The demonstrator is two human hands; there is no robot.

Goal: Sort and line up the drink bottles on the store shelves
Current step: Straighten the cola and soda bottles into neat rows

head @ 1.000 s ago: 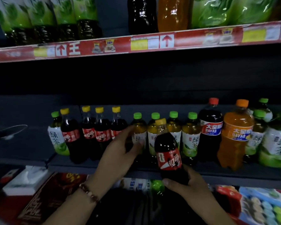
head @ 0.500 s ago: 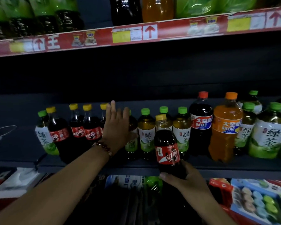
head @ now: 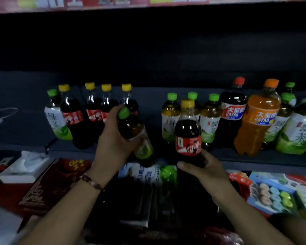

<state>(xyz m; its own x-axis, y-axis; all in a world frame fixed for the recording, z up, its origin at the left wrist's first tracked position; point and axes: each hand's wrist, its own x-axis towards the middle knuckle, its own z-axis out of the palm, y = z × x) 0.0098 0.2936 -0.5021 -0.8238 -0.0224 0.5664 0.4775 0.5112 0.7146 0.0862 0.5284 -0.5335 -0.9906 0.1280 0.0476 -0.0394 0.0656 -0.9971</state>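
The right hand (head: 204, 169) is gripping the base of an upright cola bottle (head: 188, 133) before the shelf (head: 254, 159). The left hand (head: 113, 138) is clasping a tilted green-tea bottle (head: 133, 131), fingers wrapped round its upper body. Behind, cola and tea bottles are standing in rows.

The left hand (head: 113, 138) is gripping a tilted tea bottle (head: 132, 128), fingers curling round its upper body, a beaded bracelet (head: 91, 182) sitting on the wrist. The right hand (head: 203, 169) is holding a cola bottle (head: 188, 137) upright by its base, thumb pointing left.
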